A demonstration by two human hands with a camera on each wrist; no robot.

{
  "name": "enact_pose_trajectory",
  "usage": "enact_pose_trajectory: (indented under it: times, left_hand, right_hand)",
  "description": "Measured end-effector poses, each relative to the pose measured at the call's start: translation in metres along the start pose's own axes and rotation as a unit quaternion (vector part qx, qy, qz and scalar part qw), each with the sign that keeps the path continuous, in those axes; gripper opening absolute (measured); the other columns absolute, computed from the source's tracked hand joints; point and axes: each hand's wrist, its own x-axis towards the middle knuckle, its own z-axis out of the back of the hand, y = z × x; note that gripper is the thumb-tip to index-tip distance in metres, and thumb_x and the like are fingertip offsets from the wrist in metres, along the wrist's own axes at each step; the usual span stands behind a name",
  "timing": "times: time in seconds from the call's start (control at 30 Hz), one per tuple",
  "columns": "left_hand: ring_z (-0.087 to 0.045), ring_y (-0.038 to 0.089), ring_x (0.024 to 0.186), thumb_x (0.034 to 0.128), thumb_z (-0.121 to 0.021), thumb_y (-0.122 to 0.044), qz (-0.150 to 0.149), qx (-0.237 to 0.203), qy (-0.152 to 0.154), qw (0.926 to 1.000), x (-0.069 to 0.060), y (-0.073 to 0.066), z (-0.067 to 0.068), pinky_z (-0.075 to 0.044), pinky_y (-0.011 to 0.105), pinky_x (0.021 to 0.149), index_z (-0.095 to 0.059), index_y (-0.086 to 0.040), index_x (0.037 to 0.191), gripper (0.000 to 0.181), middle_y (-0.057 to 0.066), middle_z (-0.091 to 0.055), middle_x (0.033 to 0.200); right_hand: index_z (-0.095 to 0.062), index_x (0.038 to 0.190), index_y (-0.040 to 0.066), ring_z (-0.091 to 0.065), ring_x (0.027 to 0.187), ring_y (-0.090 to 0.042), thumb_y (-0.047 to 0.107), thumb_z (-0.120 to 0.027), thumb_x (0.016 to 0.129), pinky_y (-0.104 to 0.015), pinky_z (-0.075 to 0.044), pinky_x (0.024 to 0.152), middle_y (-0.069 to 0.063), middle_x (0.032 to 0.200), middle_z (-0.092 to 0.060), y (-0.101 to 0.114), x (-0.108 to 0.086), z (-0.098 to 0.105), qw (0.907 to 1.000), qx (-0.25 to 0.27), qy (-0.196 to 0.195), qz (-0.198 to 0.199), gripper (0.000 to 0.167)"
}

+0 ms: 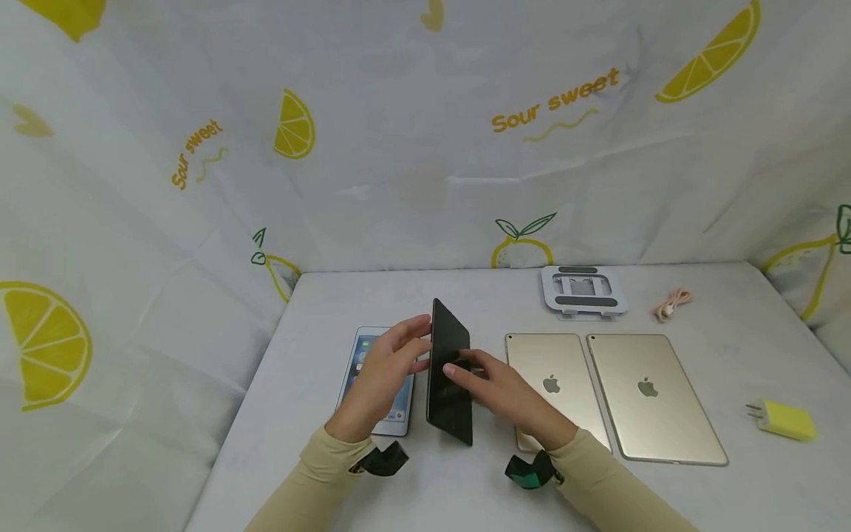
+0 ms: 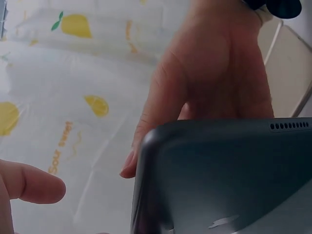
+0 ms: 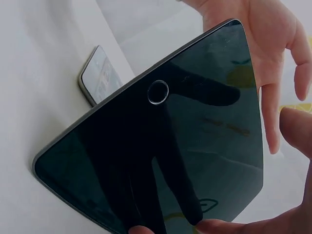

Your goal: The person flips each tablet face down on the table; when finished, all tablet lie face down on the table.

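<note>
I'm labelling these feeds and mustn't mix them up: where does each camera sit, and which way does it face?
Head: on the head, facing forward and down at the table and dark tablet; left hand, right hand and both sleeves show.
Left wrist: facing the tablet's back; a left-hand finger shows at the edge, the right hand beyond.
Right wrist: facing the tablet's screen; right-hand fingers show, the left hand beyond.
Shared: both wrist views show the tablet, from opposite sides.
</note>
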Motion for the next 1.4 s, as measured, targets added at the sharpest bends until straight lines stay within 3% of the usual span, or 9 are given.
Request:
enact_pose_trajectory:
  times: [0.13,0.43,0.6,0.93,1.4]
  left_hand:
    - [-0.056,0.033,0.149,0.1079,-0.057,-0.024,-0.003,-0.007,0.007,1.0,0.0,-0.001,0.0,-0.057,0.05,0.113,-0.05,-0.011,0.161,0.055,0.013,-0.055,0.162]
    - [-0.055,0.037,0.149,0.1082,-0.057,-0.024,-0.007,-0.015,0.016,0.9997,-0.001,-0.001,-0.003,-0.056,0.051,0.114,-0.049,-0.011,0.161,0.055,0.014,-0.054,0.163]
    - [-0.056,0.037,0.148,0.1085,-0.056,-0.025,-0.007,-0.018,0.021,0.9996,-0.001,-0.001,-0.005,-0.055,0.051,0.116,-0.049,-0.012,0.161,0.054,0.013,-0.052,0.164]
    - [-0.058,0.035,0.146,0.1091,-0.045,-0.011,-0.015,-0.022,0.04,0.9988,-0.003,0.0,-0.009,-0.054,0.046,0.117,-0.046,-0.01,0.162,0.053,0.009,-0.051,0.165]
    - [-0.059,0.033,0.146,0.112,-0.048,-0.015,-0.018,-0.01,0.042,0.9989,-0.005,0.001,-0.012,-0.053,0.046,0.119,-0.045,-0.012,0.163,0.051,0.006,-0.051,0.165]
  right_hand:
    - [-0.043,0.163,0.002,-0.059,0.144,-0.038,0.056,-0.064,0.104,-0.049,-0.058,0.112,-0.023,0.16,-0.054,0.0,0.001,0.0,0.9979,0.06,0.023,0.008,0.083]
    - [-0.043,0.163,0.002,-0.062,0.14,-0.036,0.051,-0.065,0.105,-0.049,-0.058,0.112,-0.022,0.155,-0.059,-0.002,0.003,-0.002,0.9947,0.1,0.021,0.009,0.079]
    - [-0.044,0.162,0.003,-0.063,0.139,-0.037,0.051,-0.066,0.104,-0.049,-0.058,0.111,-0.022,0.155,-0.059,-0.001,0.002,-0.002,0.9933,0.114,0.019,0.007,0.078]
    - [-0.047,0.16,0.003,-0.066,0.135,-0.033,0.051,-0.064,0.106,-0.053,-0.057,0.113,-0.022,0.158,-0.056,0.001,0.002,-0.002,0.9908,0.133,0.021,0.011,0.074]
    - [-0.048,0.158,0.004,-0.067,0.131,-0.031,0.049,-0.064,0.106,-0.054,-0.056,0.114,-0.022,0.159,-0.055,-0.001,0.003,-0.003,0.9878,0.154,0.021,0.009,0.071]
